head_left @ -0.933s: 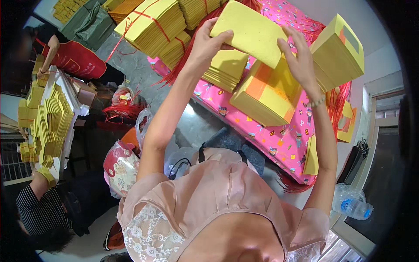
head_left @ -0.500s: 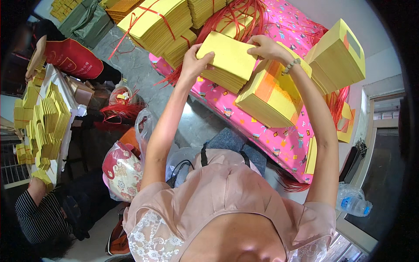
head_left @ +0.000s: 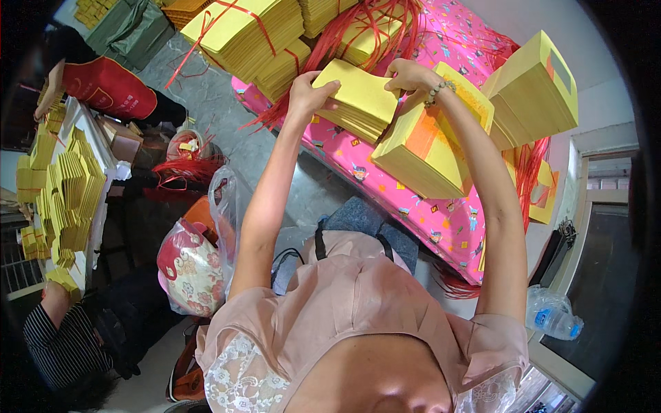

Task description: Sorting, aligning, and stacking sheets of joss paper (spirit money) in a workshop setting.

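Observation:
A thick stack of yellow paper sheets (head_left: 358, 93) rests on the pink patterned table cover (head_left: 337, 155). My left hand (head_left: 311, 93) is closed on its left end, thumb on top and fingers down the side. At the right upper corner, my right hand (head_left: 412, 76) grips the stack with bent fingers; a bead bracelet circles that wrist. Right beside the stack lies a larger yellow paper block (head_left: 430, 155) with orange patches. Red strips (head_left: 375, 31) spread over more yellow bundles just beyond my hands.
Tied yellow bundles (head_left: 241, 34) are piled at the back left. A tall yellow block (head_left: 533, 93) stands on the right. Two other people work around a side table (head_left: 93, 151) loaded with yellow stacks. A floral bag in clear plastic (head_left: 193, 268) stands left of me; a plastic bottle (head_left: 561, 320) lies right.
My right hand has shifted slightly left along the stack's upper corner, and its wrist has turned. The left hand keeps its hold. My view has moved a little.

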`<state>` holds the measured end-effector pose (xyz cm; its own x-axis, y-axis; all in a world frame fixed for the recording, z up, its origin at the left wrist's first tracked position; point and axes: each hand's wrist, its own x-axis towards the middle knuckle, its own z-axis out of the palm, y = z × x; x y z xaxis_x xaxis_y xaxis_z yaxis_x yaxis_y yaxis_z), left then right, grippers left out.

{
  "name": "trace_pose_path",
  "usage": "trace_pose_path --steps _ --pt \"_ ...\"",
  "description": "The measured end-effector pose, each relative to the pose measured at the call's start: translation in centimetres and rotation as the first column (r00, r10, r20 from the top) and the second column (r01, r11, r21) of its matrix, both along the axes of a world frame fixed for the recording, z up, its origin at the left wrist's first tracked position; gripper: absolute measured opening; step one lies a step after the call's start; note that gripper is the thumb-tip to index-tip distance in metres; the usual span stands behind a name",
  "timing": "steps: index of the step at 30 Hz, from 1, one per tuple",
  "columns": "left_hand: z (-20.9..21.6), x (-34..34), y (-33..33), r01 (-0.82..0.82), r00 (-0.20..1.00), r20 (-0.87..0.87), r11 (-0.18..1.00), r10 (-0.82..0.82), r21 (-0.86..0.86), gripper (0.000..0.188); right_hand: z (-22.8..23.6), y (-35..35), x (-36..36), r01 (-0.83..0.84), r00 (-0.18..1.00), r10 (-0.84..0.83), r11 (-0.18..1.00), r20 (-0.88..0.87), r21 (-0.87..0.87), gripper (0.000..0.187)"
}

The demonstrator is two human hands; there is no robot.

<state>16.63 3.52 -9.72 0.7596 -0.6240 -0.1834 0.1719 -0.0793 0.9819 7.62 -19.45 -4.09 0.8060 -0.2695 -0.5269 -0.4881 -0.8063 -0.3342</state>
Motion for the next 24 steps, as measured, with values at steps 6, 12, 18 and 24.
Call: trace_pose_path --steps 6,12,18,24 --pt "-0.3 0.0 -0.1 0.022 1.000 -0.007 0.997 -0.021 0.074 0.045 -1.1 -0.4 -0.2 0.008 1.000 -0.008 0.997 0.000 0.078 0.025" --pt "-0.9 -0.6 -0.6 -0.072 0.996 0.063 0.994 0.067 0.083 0.044 -1.9 -0.6 -0.2 0.019 1.000 -0.019 0.999 -0.005 0.037 0.026" --pt "-0.6 -1.1 -0.8 -0.168 0.948 0.305 0.959 0.094 0.228 0.048 -2.0 -0.4 -0.3 -0.055 0.998 0.058 0.994 0.037 -0.095 0.032" --pt "-1.4 -2.1 -1.0 -0.338 0.763 0.634 0.912 0.121 0.233 0.048 -1.8 0.3 -0.6 -0.167 0.967 0.214 0.944 0.141 -0.285 0.036"
